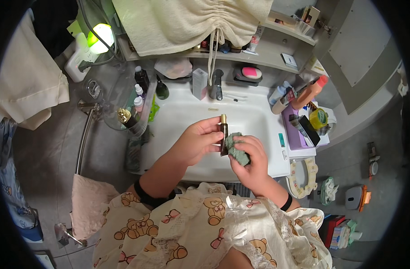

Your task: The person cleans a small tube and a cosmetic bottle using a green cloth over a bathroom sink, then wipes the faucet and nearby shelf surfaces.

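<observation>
My left hand [205,136] grips a slim dark bottle with a gold cap [224,134], held upright over the white washbasin [178,168]. A bunched grey-green cloth [237,149] is in my right hand [253,153], close against the bottle's right side. Whether the cloth presses on the bottle is hard to tell. Behind both hands stands a dark faucet [217,85] at the basin's back edge. The lower part of the bottle is partly covered by my left fingers.
Left of the basin, a clear tray [147,111] holds several bottles. A white box [200,84] and a soap dish [247,79] sit along the back. On the right are a purple box [294,129], a phone [309,130] and an orange bottle [309,92]. An open cabinet door [361,50] juts out above.
</observation>
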`<state>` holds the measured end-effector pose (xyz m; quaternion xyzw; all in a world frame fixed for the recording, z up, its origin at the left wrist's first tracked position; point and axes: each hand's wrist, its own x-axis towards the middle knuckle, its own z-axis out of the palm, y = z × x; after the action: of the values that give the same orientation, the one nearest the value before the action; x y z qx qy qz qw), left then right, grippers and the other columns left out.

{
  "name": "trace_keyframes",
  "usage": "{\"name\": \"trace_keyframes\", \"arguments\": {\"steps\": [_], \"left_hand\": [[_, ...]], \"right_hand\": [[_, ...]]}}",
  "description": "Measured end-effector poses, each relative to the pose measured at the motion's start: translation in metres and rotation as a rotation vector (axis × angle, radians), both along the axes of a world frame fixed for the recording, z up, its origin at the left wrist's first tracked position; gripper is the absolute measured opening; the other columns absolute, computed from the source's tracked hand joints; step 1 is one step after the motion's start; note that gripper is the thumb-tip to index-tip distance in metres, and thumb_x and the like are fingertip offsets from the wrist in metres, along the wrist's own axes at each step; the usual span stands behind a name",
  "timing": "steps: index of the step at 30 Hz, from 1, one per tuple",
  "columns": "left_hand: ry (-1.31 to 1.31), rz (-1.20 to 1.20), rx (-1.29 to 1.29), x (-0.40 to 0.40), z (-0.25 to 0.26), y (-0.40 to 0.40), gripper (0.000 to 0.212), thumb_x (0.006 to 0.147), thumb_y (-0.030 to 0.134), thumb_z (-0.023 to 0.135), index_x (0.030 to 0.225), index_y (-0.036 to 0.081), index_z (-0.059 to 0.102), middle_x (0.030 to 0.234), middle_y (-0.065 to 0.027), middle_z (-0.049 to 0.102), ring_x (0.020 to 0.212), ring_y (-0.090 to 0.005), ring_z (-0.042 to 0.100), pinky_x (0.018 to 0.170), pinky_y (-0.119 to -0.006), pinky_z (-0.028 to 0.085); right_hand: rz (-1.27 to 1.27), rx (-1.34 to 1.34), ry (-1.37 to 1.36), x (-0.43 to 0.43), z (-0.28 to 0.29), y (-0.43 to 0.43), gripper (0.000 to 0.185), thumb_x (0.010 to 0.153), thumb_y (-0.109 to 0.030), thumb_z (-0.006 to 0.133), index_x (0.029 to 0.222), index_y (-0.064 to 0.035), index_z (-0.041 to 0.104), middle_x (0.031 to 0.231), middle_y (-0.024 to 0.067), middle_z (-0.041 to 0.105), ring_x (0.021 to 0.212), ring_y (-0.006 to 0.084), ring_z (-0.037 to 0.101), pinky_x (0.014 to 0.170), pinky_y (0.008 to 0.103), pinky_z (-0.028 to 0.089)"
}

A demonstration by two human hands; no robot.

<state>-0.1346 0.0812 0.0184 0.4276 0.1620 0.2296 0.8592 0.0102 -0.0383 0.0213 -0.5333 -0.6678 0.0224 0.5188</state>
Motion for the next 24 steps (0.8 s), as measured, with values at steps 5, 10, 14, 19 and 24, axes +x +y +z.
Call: {"name": "trace_keyframes", "arguments": {"steps": [5,10,14,19,24], "left_hand": [[-0.008,-0.044,-0.013,0.011,0.001,0.004,0.036,0.087,0.005,0.048,0.124,0.004,0.044,0.101,-0.0038,0.055,0.089,-0.013,0.057,0.075,-0.029,0.05],[0.051,-0.06,0.022,0.031,0.005,-0.006,0.033,0.087,0.006,0.049,0.12,0.004,0.047,0.099,-0.003,0.055,0.086,-0.0115,0.056,0.072,-0.027,0.049],[0.11,-0.071,0.077,0.053,0.002,-0.018,0.032,0.087,0.008,0.051,0.119,0.004,0.048,0.102,-0.0035,0.056,0.086,-0.01,0.056,0.074,-0.026,0.048],[0.159,-0.086,0.128,0.084,0.01,-0.037,0.037,0.086,0.015,0.055,0.121,0.006,0.049,0.098,-0.0005,0.057,0.087,-0.0078,0.053,0.076,-0.025,0.045],[0.253,-0.093,0.178,0.103,0.01,-0.045,0.034,0.086,0.011,0.053,0.119,0.003,0.049,0.104,-0.003,0.055,0.088,-0.0103,0.054,0.079,-0.028,0.047]], "right_hand": [[0.165,-0.078,-0.104,0.019,0.003,-0.012,0.034,0.062,-0.003,0.065,0.096,-0.0067,0.058,0.106,0.0089,0.059,0.095,0.0296,0.054,0.083,0.0376,0.044],[0.221,-0.093,-0.123,0.045,0.003,-0.022,0.034,0.062,-0.004,0.066,0.096,-0.0069,0.058,0.105,0.0084,0.059,0.095,0.0293,0.054,0.082,0.0374,0.044],[0.154,-0.053,-0.088,0.063,0.006,-0.025,0.035,0.063,-0.003,0.066,0.097,-0.006,0.056,0.104,0.0102,0.059,0.093,0.0306,0.055,0.081,0.0382,0.044],[0.015,0.037,0.035,0.089,0.008,-0.018,0.036,0.066,0.0,0.065,0.099,-0.0045,0.053,0.103,0.0147,0.058,0.091,0.0328,0.056,0.081,0.0387,0.044],[-0.031,0.066,0.098,0.113,0.021,-0.012,0.035,0.067,0.002,0.064,0.1,-0.0037,0.053,0.102,0.0154,0.059,0.093,0.0322,0.056,0.081,0.0376,0.044]]}}
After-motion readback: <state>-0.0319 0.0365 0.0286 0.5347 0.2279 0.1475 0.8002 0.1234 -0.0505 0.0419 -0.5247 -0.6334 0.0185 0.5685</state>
